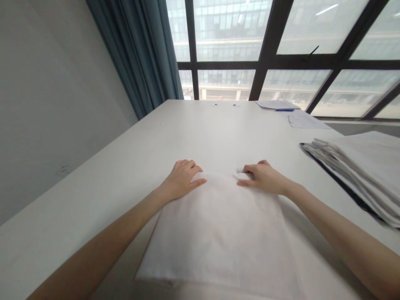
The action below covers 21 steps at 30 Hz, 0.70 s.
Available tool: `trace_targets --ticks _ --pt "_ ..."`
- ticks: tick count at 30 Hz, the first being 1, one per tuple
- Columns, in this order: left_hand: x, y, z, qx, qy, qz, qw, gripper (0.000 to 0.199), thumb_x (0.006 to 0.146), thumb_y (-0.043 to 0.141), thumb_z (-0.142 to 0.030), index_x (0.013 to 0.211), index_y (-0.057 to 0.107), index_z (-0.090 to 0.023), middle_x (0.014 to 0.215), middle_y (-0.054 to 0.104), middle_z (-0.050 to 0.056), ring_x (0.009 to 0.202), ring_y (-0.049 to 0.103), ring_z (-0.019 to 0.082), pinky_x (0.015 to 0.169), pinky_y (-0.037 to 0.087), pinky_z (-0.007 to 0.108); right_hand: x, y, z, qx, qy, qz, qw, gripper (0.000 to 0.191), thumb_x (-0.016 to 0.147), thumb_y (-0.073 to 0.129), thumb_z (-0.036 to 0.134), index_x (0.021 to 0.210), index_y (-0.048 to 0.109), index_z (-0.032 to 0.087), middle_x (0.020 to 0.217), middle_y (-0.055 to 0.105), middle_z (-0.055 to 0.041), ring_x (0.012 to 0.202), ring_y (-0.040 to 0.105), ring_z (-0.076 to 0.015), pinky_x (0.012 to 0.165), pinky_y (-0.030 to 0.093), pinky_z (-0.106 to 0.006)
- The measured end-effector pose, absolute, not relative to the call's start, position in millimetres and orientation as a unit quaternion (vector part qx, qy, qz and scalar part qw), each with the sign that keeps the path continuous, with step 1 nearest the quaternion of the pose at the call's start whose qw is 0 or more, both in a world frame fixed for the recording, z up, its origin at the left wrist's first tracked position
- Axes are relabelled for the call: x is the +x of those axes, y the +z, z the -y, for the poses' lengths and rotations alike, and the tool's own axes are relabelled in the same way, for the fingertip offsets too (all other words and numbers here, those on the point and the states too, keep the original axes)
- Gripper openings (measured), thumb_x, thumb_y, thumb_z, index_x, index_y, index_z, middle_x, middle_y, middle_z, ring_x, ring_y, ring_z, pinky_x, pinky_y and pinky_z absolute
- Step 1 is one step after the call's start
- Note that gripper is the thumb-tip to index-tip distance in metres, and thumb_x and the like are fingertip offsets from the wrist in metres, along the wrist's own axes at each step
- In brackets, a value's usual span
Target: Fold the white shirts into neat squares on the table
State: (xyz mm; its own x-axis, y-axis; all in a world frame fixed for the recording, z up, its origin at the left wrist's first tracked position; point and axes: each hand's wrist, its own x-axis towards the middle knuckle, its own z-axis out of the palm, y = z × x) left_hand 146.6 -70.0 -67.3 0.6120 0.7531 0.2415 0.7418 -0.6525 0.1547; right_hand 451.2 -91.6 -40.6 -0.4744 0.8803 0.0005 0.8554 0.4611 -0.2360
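A white cloth (218, 237), squarish and apparently folded, lies on the white table in front of me. At its far left corner is my left hand (184, 179), thumb on top of the cloth and fingers curled over the far edge. My right hand (264, 178) pinches the far edge near the right corner between thumb and fingers, and a small fold of cloth shows between them. The right fingertips are slightly blurred. The near edge of the cloth runs down close to the bottom of the view.
A stack of folded whitish cloths (365, 166) with a dark layer beneath sits at the right. Papers (276, 104) and a blue pen (284, 110) lie at the far right of the table (131, 166). A blue curtain (140, 50) and windows (226, 31) stand behind; a wall (56, 83) is left.
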Motion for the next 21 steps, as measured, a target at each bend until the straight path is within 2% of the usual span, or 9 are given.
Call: trace_targets --ticks 5,9,13,17,21 --pt "154.3 -42.3 77.8 0.902 0.115 -0.404 0.099 0.042 0.097 0.037 -0.050 0.106 0.065 -0.021 0.111 0.068 0.007 0.107 0.059 0.025 0.098 0.038 0.043 439.3 -25.3 104.8 -0.456 0.021 0.874 0.169 0.037 0.086 0.059 0.056 0.086 0.060 0.019 0.079 0.068 -0.0032 0.078 0.062 -0.0200 0.091 0.032 -0.041" --pt "160.4 -27.7 84.7 0.889 0.099 -0.416 0.161 0.039 0.096 0.039 -0.053 0.109 0.064 -0.025 0.104 0.071 0.002 0.092 0.066 0.022 0.079 0.045 0.031 434.9 -10.6 115.7 -0.388 -0.063 0.895 0.210 0.037 0.087 0.058 0.056 0.085 0.058 0.019 0.077 0.066 -0.0028 0.080 0.062 -0.0209 0.094 0.031 -0.042" --pt "168.6 -28.2 94.8 0.881 0.106 -0.452 0.087 0.040 0.095 0.041 -0.056 0.096 0.064 -0.023 0.086 0.071 0.001 0.076 0.066 0.020 0.063 0.042 0.027 427.5 -6.6 125.5 -0.405 -0.063 0.898 0.161 0.030 0.092 0.054 0.048 0.089 0.058 0.018 0.080 0.068 -0.0035 0.076 0.063 -0.0199 0.097 0.031 -0.044" --pt "178.5 -33.8 107.3 0.899 0.133 -0.417 -0.036 0.050 0.096 0.035 -0.058 0.084 0.064 -0.019 0.074 0.068 0.005 0.071 0.064 0.019 0.063 0.040 0.028 416.1 -12.9 132.9 -0.385 -0.071 0.909 0.144 0.029 0.098 0.045 0.043 0.093 0.059 0.018 0.078 0.070 -0.0036 0.071 0.065 -0.0180 0.098 0.033 -0.043" --pt "183.2 -27.0 114.5 0.904 0.125 -0.409 -0.030 0.049 0.098 0.033 -0.055 0.086 0.063 -0.018 0.076 0.067 0.005 0.073 0.063 0.019 0.065 0.039 0.027 411.4 -20.6 131.9 -0.336 -0.128 0.914 0.188 0.037 0.102 0.037 0.039 0.081 0.059 0.018 0.066 0.068 -0.0007 0.064 0.065 -0.0151 0.089 0.041 -0.034"
